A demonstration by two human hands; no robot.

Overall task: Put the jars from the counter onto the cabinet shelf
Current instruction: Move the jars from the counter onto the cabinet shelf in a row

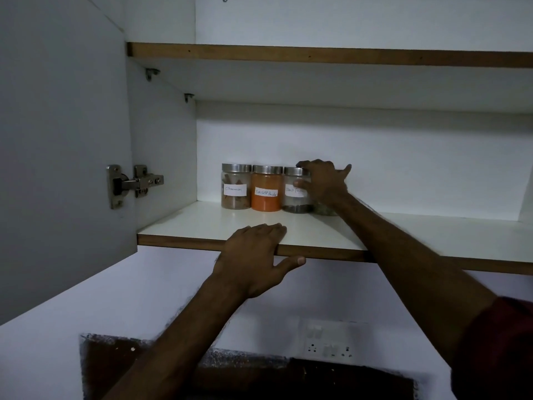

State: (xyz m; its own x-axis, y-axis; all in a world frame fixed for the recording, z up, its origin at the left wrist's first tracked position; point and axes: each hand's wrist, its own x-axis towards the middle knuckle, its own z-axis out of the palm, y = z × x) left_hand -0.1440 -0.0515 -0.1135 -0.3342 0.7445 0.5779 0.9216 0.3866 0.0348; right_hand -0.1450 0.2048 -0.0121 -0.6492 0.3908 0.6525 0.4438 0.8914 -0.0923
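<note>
- Left hand (253, 255) lies open on the front edge of the shelf (202, 223), fingers straight on top, thumb beneath.
- Right hand (323, 180) curls round a fourth jar (324, 210), mostly hidden.
- Three jars (266, 187) stand beside it at the shelf's back.

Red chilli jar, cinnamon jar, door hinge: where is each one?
Red chilli jar (266, 193): head view, on its white label.
Cinnamon jar (235, 189): head view, on its white label.
Door hinge (129, 183): head view, on its metal arm.

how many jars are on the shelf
4, in a row at the back: cinnamon jar, red chilli jar, black pepper jar, then a fourth jar mostly hidden behind the right hand.
</note>
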